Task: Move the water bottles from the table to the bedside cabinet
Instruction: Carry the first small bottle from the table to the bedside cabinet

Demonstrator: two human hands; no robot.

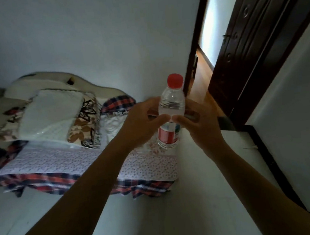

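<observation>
A clear plastic water bottle (171, 104) with a red cap and a red label is held upright in the air in front of me. My left hand (141, 122) grips its middle from the left, thumb across the front. From the right, my right hand (200, 126) clasps it too, fingers wrapped behind. Just behind the hands, a brown wooden surface shows at the corner beside the bed; it may be the bedside cabinet (193, 112), mostly hidden by my hands.
A bed (79, 161) with a plaid sheet, a dotted cover and stacked pillows fills the left. A dark wooden door (248, 53) stands open at the right onto a lit orange floor. White wall behind, pale floor below.
</observation>
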